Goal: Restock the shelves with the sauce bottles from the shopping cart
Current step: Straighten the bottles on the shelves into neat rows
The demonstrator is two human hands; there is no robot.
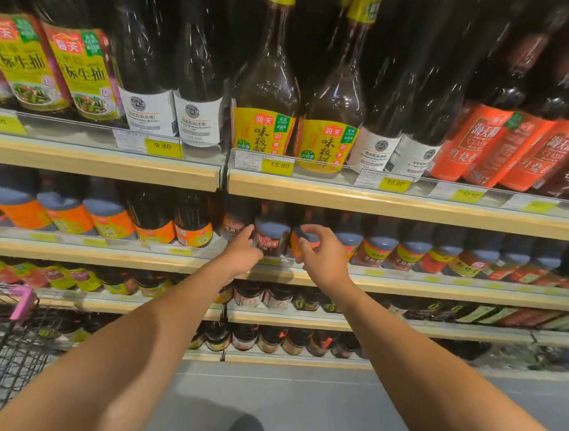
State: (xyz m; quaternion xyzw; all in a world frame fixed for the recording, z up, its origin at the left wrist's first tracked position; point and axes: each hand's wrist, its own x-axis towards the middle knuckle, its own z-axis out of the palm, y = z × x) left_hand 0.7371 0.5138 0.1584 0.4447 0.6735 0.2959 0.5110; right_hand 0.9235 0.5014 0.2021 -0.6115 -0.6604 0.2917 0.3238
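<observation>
Two hands reach to the second shelf (442,287) from the top, where the sauce bottle (271,240) with the dark red label stands at the front edge, in a row of similar bottles. The left hand (242,251) touches the bottle's left side. Its fingers (248,230) go along and behind the bottle and are partly hidden, so I cannot tell if they really grip it. The right hand (322,256) is just beside the bottle on its right, with fingers spread and curved, holding nothing. The bottle stands upright, its long axis vertical, with the label toward the camera. Its top is lost in the shadow under the board above, and blur makes the label text hard to read. The tall bottles (267,86) on the upper shelf are cut off at the top. Only a corner of the shopping cart (0,345) shows at lower left, and its inside cannot be made out.
</observation>
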